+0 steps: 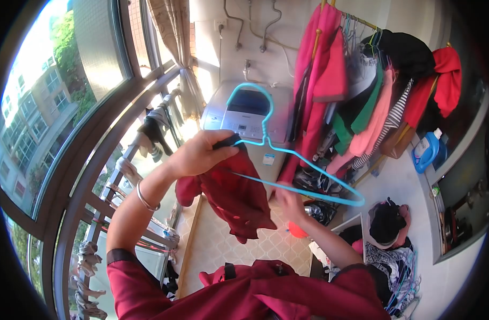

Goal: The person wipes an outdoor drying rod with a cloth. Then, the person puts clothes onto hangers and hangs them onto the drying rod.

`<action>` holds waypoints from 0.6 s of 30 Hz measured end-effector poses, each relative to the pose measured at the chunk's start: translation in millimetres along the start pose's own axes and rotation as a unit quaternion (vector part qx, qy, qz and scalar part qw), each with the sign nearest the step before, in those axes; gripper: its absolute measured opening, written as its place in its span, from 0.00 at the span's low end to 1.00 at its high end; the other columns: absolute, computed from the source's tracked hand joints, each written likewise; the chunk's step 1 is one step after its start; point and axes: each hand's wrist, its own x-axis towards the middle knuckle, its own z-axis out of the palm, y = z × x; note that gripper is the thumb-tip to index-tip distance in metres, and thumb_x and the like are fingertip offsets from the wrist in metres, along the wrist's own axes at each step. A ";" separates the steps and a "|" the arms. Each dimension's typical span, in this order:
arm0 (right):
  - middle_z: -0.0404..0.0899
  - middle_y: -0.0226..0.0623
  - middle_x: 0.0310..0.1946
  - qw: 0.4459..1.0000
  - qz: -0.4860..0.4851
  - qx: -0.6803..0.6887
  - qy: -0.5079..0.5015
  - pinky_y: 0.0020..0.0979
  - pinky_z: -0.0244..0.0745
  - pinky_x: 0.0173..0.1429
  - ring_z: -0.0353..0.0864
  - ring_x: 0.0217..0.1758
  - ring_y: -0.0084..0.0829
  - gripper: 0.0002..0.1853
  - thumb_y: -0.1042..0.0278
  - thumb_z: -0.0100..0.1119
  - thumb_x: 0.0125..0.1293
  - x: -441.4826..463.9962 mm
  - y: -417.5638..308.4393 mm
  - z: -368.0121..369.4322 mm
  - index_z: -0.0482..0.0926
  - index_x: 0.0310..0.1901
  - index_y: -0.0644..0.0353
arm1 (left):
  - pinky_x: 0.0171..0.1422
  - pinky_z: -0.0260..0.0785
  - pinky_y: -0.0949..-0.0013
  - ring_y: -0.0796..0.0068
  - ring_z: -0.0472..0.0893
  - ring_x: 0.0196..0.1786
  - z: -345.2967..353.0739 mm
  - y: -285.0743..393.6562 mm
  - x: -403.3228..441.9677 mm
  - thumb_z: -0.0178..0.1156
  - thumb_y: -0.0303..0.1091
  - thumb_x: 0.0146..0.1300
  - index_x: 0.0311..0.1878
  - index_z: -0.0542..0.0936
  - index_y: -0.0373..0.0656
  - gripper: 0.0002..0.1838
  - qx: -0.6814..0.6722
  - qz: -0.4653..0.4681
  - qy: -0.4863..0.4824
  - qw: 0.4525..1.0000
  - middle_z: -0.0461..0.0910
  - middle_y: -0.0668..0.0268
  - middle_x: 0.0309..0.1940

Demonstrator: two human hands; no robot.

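Observation:
A dark red garment with a black collar hangs from my left hand, whose fingers are closed on its collar. A light blue hanger has its left end at the garment's collar, while its right end sticks out free and its hook points up. My right hand is by the garment's right edge, just under the hanger's lower bar. It is blurred, and what its fingers hold, if anything, cannot be made out.
Behind stands a washing machine. Clothes hang on a rack at the upper right. A blue detergent bottle is at the right, above a heap of clothes and hangers. Windows and a railing with small laundry line the left.

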 end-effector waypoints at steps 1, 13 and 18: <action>0.74 0.45 0.39 0.998 -0.041 -0.045 0.029 0.35 0.68 0.48 0.74 0.43 0.43 0.12 0.79 0.48 0.58 7.9 11.7 1.7 0.74 0.44 0.64 | 0.40 0.66 0.69 0.72 0.72 0.31 0.1 5.9 2.7 0.55 0.30 0.59 0.42 0.74 0.36 0.09 0.007 0.004 -0.038 0.999 0.75 0.57 0.28; 0.74 0.34 0.49 0.851 0.270 0.303 -0.334 0.26 0.66 0.56 0.71 0.52 0.25 0.19 0.71 0.53 0.61 20.7 22.6 -14.0 0.70 0.54 0.62 | 0.42 0.67 0.69 0.63 0.75 0.33 -14.8 -7.9 5.6 0.54 0.27 0.58 0.42 0.74 0.36 0.09 0.084 0.040 -0.011 0.996 0.76 0.56 0.31; 0.74 0.34 0.48 0.843 0.230 0.278 -0.400 0.26 0.66 0.56 0.71 0.51 0.24 0.21 0.71 0.54 0.60 8.9 28.7 -14.2 0.68 0.56 0.60 | 0.43 0.68 0.69 0.62 0.76 0.34 -28.3 -13.1 0.1 0.54 0.27 0.58 0.42 0.74 0.36 0.09 0.118 -0.003 0.044 0.992 0.76 0.55 0.31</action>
